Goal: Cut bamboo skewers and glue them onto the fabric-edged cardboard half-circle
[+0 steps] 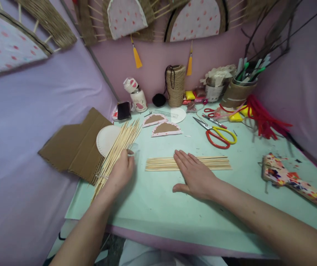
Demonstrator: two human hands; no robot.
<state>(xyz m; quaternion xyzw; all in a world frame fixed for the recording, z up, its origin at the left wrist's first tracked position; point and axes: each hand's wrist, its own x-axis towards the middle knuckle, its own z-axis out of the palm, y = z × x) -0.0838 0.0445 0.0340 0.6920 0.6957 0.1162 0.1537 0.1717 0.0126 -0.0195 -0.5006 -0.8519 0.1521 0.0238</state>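
My right hand [195,175] lies flat and open on the mint-green table [158,207], its fingers resting on a flat row of bamboo skewers [216,163] laid side by side. My left hand [121,171] is closed in a pinch at the edge of a loose bundle of skewers [119,146] that fans out to the far right. What its fingertips hold is blurred. A white paper plate [105,138] lies partly under that bundle.
Brown cardboard [75,146] hangs over the table's left edge. Two brown half-circle cutouts [161,125], red and yellow scissors [219,135], a patterned glue gun [288,177], red pipe cleaners [263,118], a twine spool [175,85] and cups of supplies sit further back.
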